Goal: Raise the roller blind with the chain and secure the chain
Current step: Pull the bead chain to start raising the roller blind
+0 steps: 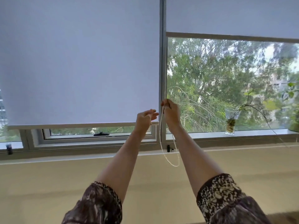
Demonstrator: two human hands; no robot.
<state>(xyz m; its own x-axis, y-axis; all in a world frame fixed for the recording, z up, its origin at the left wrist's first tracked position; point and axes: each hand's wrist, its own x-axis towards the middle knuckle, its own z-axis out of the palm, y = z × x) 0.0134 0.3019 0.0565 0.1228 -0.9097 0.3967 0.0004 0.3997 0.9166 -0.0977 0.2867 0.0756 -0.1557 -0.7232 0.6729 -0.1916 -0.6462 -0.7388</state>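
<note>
Fingers of right hand (170, 113) pinched on bead chain (161, 136); fingers of left hand (146, 118) spread apart, holding nothing, just left of chain.

Step in hand, by the look of it: pulling chain to raise a blind. Which blind the chain drives: cannot tell; runs up the mullion (162, 62) between the two. Left roller blind (80, 62) nearly fully down, bottom bar just above the low sash; right roller blind (231, 15) already high, glass exposed. Chain loop hanging slack, bottom well below sill, not hooked on small black cleat (169, 148) at frame base. Next move probably needs left hand to take the other strand, pull hand-over-hand, then hook loop on cleat. Room: near side open. Far right, plant jar (230, 125) on sill, well apart from hands. Window handle (101, 134) far left under the bar, no clash.
</note>
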